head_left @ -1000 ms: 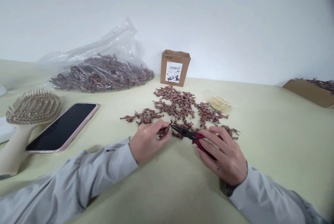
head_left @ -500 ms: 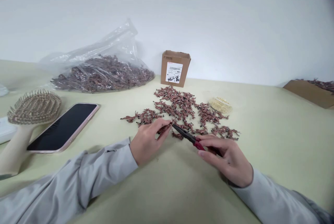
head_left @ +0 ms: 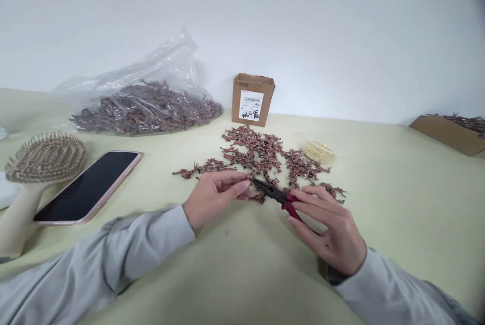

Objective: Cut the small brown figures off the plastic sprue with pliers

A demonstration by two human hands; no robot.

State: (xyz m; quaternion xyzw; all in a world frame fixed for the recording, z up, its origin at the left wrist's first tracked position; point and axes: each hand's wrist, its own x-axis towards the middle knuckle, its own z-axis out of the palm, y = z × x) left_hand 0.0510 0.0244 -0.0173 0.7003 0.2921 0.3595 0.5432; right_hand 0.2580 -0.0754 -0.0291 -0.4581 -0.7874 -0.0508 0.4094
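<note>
My right hand (head_left: 336, 226) grips a pair of needle-nose pliers (head_left: 277, 194) with red handles and a dark, narrow nose. The plier tips meet the fingertips of my left hand (head_left: 214, 194), which pinches a small brown animal figurine (head_left: 249, 177); fingers cover most of it. Just behind both hands, many similar figurines (head_left: 261, 150) with dark feet lie in a loose pile on the table (head_left: 242, 274). Whether the plier jaws are closed on a part is too small to tell.
A clear bag (head_left: 151, 107) of more figurines lies back left. A cardboard box (head_left: 253, 97) stands behind the pile, and a small bag of gold-coloured bits (head_left: 319, 152) lies right. A phone (head_left: 89, 186) and hairbrush (head_left: 47, 158) are at left, another box (head_left: 447, 135) far right.
My left fingers have shifted and stretched out further around the figurine. The plier handles have spread wider in my right hand, and the tips stay at the left fingertips.
</note>
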